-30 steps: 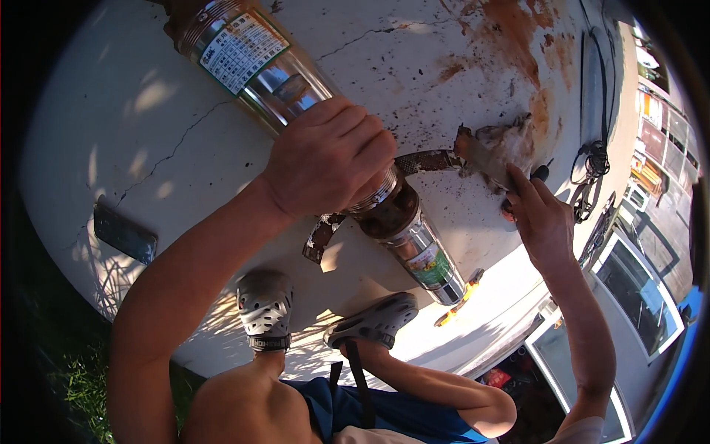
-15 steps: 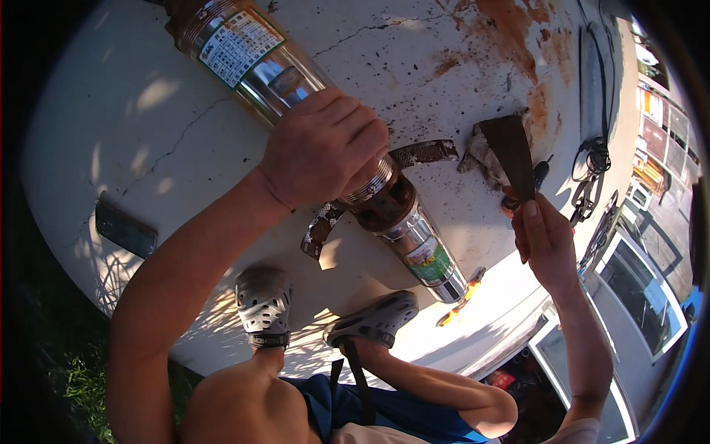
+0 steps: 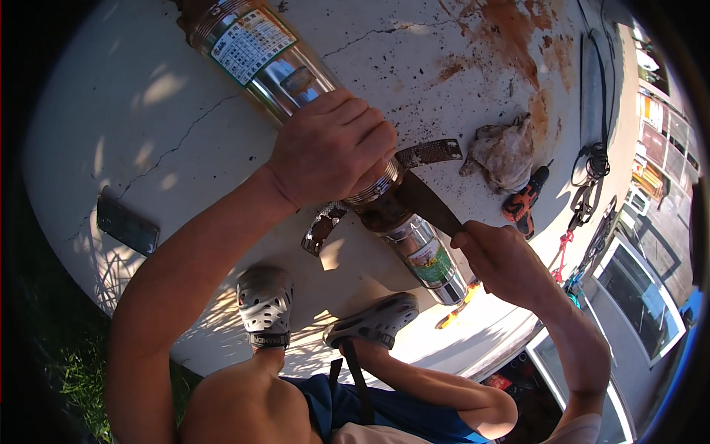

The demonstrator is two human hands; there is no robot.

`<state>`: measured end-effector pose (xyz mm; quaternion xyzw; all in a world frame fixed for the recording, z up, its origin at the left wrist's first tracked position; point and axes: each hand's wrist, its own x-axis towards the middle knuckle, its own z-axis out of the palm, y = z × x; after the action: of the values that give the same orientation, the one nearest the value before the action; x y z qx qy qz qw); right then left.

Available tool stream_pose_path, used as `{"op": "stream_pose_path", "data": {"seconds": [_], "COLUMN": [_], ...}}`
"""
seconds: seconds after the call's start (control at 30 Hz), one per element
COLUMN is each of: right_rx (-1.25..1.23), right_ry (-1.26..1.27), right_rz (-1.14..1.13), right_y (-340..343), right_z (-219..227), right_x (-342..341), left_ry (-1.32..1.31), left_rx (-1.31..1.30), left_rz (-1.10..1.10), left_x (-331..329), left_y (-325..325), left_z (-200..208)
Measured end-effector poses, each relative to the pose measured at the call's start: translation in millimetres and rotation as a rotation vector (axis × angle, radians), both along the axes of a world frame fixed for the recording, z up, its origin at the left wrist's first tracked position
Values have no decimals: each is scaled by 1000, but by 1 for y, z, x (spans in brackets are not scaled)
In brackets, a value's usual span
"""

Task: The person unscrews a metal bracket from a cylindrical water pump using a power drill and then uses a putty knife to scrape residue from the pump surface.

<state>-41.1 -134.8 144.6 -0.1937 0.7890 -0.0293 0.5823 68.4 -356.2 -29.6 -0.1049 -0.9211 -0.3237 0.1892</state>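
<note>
A shiny submersible pump (image 3: 318,78) with labels lies slantwise over the concrete. My left hand (image 3: 336,148) is wrapped round its body just above the threaded ring. In my right hand (image 3: 506,263) is a dark, flat-bladed scraper (image 3: 433,203), its handle hidden in the fingers. The blade's wide end meets the rusty brown neck (image 3: 386,209) between the pump's two metal sections. A perforated metal strip (image 3: 429,152) sticks out on the far side of the neck, and a rusty curved strip (image 3: 322,229) on the near side.
A dirty rag (image 3: 504,152) and an orange-black power drill (image 3: 526,201) lie to the right. A phone (image 3: 127,223) rests at left. Black cables (image 3: 592,166) run along the right edge. An orange-handled tool (image 3: 458,309) lies by the pump's lower end. My grey clogs (image 3: 265,307) are close below.
My right hand has swung the scraper left and down from over the rag onto the rusty neck, uncovering the drill. The pump and my left hand have shifted slightly right.
</note>
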Motion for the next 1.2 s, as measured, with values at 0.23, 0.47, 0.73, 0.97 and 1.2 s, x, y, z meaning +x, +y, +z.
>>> {"op": "stream_pose_path", "data": {"seconds": [0.23, 0.47, 0.73, 0.97, 1.2], "right_rx": [27, 170, 146, 76, 142], "right_ry": [-34, -163, 52, 547, -52], "right_rz": [-57, -85, 455, 503, -261], "right_y": [-13, -26, -37, -20, -18], "right_z": [5, 6, 14, 27, 20], "right_x": [4, -2, -1, -16, -7], "left_ry": [-4, 5, -17, 13, -5], "left_rx": [7, 5, 17, 53, 21], "left_rz": [2, 6, 1, -7, -10], "left_x": [0, 1, 0, 0, -2], "left_y": [0, 1, 0, 1, 0], "left_z": [0, -1, 0, -1, 1]}}
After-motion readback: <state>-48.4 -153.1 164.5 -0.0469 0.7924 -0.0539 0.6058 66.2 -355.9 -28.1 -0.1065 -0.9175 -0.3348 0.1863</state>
